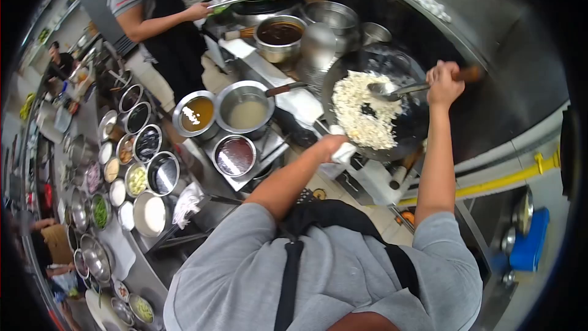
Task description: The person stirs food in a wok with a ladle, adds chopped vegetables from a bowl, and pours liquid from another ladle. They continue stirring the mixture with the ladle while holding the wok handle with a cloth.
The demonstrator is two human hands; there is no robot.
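Observation:
A large dark wok [407,64] holds pale, rice-like food [361,110] spread over its left and lower part. My right hand [445,86] is closed round the handle of a metal ladle [384,91], whose bowl rests in the food; the wooden end of the handle sticks out past the hand. My left hand [335,147] is at the wok's lower left rim, closed on a white folded cloth [343,152]. Whether the wok's handle is under the cloth is hidden.
Left of the wok stand pots of yellow liquid [196,115], cloudy liquid [246,114] and red sauce [234,155]. A pot of dark sauce [280,35] is behind. A co-worker [160,15] cooks at upper left. Ingredient bowls [152,213] line the left counter.

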